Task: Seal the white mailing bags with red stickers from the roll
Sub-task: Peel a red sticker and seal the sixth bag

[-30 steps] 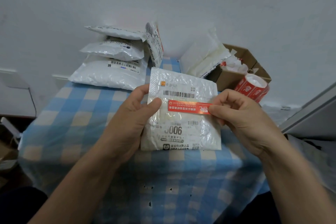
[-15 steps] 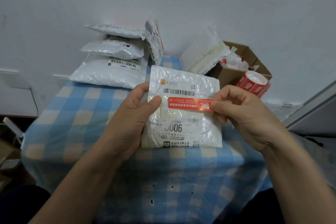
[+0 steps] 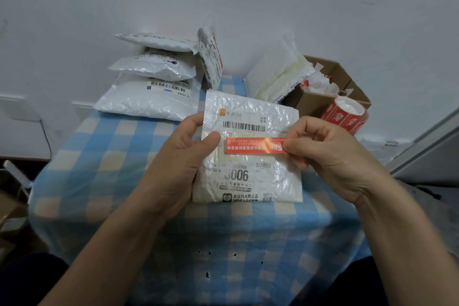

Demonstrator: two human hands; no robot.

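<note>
the left hand [image 3: 178,161] grips the white mailing bag [image 3: 250,156] by its left edge, thumb pressed on the front, fingers hidden behind, holding it tilted up above the checked tabletop [image 3: 104,156]. the right hand [image 3: 330,156] pinches the right end of a red sticker [image 3: 253,145] between thumb and forefinger, the strip lying level across the bag's front just under the barcode. whether its free left end is already stuck down i cannot tell.

the likely trouble is the sticker itself. held by one end only, it can curl and catch the crinkled plastic crooked, or fold on itself. the bag has nothing firm behind it, so a press may bed in wrinkles or leave the ends lifting. the seam it is meant to close is not plain from here, so it may land on printed label and seal nothing. glue may also cling to the pinching fingertips and drag the strip back up.

the sticker roll [image 3: 345,117] sits near the right, beside a cardboard box [image 3: 313,102]; more bags are stacked [image 3: 149,97] at the back left.
</note>
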